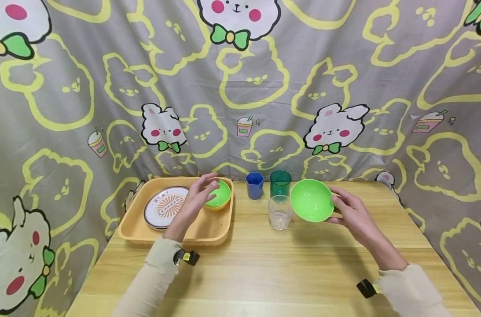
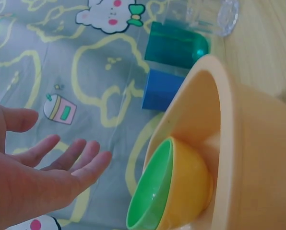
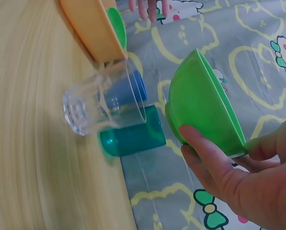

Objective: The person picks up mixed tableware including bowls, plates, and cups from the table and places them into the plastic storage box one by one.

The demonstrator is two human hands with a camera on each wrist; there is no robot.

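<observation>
- One patterned curtain (image 1: 260, 94) hangs beyond the left hand (image 1: 195, 197) and the right hand (image 1: 353, 210).
- Beneath both hands we find the wooden table (image 1: 264, 273).
- Under the left hand we locate the orange tray (image 1: 208, 241), set on the table.
- Left of the left hand, inside the tray, we see a printed plate (image 1: 167, 207).
- We note the left hand spread wide, holding nothing, apart from the green-and-yellow bowl (image 1: 222, 193) just beside it in the tray; whether that is one piece or two nested, we cannot tell.
- In the right hand we see the green bowl (image 1: 312, 200), pinched at its rim, tilted and raised off the table.
- Left of the right hand we find the clear glass (image 1: 280, 215), upright.
- Beyond that glass stand the teal cup (image 1: 280, 182) and, nearer the left hand, the blue cup (image 1: 255, 186).
</observation>
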